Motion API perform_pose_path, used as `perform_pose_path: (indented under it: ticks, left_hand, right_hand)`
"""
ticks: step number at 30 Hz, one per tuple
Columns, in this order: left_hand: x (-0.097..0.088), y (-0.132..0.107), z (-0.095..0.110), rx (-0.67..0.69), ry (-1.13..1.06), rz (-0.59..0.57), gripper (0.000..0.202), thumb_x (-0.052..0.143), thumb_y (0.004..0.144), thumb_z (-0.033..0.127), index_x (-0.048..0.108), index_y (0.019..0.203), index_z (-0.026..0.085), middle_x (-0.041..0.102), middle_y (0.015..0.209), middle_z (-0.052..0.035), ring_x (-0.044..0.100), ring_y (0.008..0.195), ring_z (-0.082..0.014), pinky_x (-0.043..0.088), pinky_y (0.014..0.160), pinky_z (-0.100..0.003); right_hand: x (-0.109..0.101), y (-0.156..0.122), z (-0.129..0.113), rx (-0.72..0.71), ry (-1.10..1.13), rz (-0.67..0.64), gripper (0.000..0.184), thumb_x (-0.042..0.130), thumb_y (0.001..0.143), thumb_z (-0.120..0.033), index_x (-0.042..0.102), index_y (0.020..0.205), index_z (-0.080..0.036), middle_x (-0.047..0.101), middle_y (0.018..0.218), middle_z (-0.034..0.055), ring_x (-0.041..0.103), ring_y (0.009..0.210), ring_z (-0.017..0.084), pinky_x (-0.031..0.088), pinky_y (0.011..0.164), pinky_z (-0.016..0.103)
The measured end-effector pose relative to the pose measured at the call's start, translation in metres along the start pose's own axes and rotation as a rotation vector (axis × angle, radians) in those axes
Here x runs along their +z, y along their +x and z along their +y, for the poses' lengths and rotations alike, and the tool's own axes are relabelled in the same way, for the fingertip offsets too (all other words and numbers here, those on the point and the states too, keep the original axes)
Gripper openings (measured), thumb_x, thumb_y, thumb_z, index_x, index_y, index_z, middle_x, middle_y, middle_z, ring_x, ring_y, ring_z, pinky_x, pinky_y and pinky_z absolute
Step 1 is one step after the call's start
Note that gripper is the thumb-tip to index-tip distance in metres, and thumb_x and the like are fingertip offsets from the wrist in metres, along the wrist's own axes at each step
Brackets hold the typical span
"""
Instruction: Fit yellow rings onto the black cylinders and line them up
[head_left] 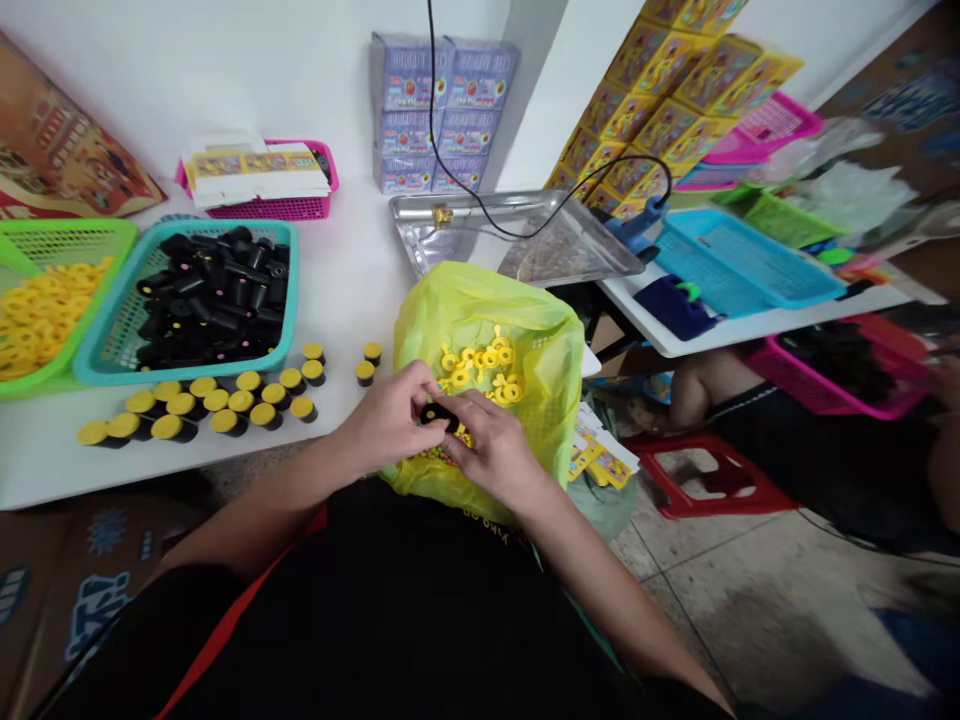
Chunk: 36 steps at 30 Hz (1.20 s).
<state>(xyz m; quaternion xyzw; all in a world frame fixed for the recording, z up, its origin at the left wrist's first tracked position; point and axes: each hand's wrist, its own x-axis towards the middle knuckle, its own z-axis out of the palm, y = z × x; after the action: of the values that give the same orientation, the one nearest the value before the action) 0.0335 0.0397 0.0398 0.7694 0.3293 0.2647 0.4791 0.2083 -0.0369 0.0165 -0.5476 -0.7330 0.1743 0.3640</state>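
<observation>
My left hand (390, 415) and my right hand (491, 450) meet over my lap, both pinched round a small black cylinder (437, 413). They hover above a yellow-green plastic bag (525, 330) that holds several yellow rings (480, 365). On the white table (352, 290) to the left stand several black cylinders with yellow caps (210, 400). Behind them a teal basket (112, 340) is full of black cylinders, and a green basket (67, 240) holds yellow rings.
A pink basket (285, 208) with printed cards, purple boxes (442, 110) and a metal tray (517, 240) lie further back. Yellow boxes (667, 100), a blue basket (742, 260) and a red stool (697, 480) are at the right, beside another person's leg (712, 385).
</observation>
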Motion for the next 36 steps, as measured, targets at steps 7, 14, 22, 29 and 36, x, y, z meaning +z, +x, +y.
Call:
perform_pose_path:
  ticks: [7, 14, 22, 29, 36]
  left_hand:
    - [0.003, 0.003, -0.023, 0.042, -0.036, 0.1, 0.015, 0.06, 0.09, 0.035, 0.058, 0.087, 0.02, 0.056, 0.069, 0.0019, 0.047, 0.056, -0.0104, 0.036, 0.054, -0.024]
    - [0.005, 0.001, -0.025, 0.019, -0.082, 0.113, 0.017, 0.061, 0.091, 0.034, 0.061, 0.083, 0.019, 0.056, 0.065, 0.0016, 0.05, 0.057, -0.0115, 0.039, 0.053, -0.024]
    - [0.009, -0.003, -0.023, 0.177, 0.002, 0.03, 0.027, 0.067, 0.08, 0.02, 0.068, 0.107, 0.019, 0.068, 0.1, -0.0073, 0.065, 0.087, -0.0186, 0.049, 0.059, -0.023]
    - [0.04, 0.0, -0.028, 0.234, -0.16, 0.05, 0.028, 0.07, 0.081, 0.019, 0.069, 0.109, 0.017, 0.072, 0.101, -0.0078, 0.068, 0.084, -0.0168, 0.056, 0.068, -0.026]
    - [0.046, 0.004, -0.027, 0.058, -0.345, 0.134, 0.019, 0.072, 0.08, 0.025, 0.063, 0.094, 0.017, 0.06, 0.074, 0.002, 0.054, 0.061, -0.0092, 0.043, 0.054, -0.02]
  right_hand:
    - [0.0, -0.011, 0.027, 0.083, -0.653, -0.394, 0.014, 0.066, 0.081, -0.007, 0.074, 0.089, -0.013, 0.068, 0.09, 0.0163, 0.063, 0.088, 0.03, 0.05, 0.072, 0.037]
    - [0.027, 0.002, 0.029, 0.092, -0.444, -0.459, 0.016, 0.068, 0.078, -0.007, 0.074, 0.09, -0.016, 0.07, 0.094, 0.0125, 0.064, 0.081, 0.023, 0.049, 0.072, 0.033]
    - [0.011, -0.016, 0.032, 0.229, 0.417, 0.106, 0.024, 0.078, 0.082, -0.036, 0.07, 0.101, -0.023, 0.073, 0.093, 0.0035, 0.069, 0.083, 0.021, 0.055, 0.08, 0.038]
    - [0.004, -0.023, 0.03, 0.083, 0.177, 0.234, 0.023, 0.075, 0.085, -0.04, 0.067, 0.098, -0.023, 0.069, 0.086, 0.0041, 0.065, 0.076, 0.019, 0.054, 0.071, 0.034]
    - [-0.029, -0.028, 0.059, 0.421, -0.436, -0.114, 0.008, 0.067, 0.087, -0.023, 0.069, 0.09, -0.016, 0.071, 0.094, 0.0117, 0.068, 0.081, 0.023, 0.05, 0.072, 0.032]
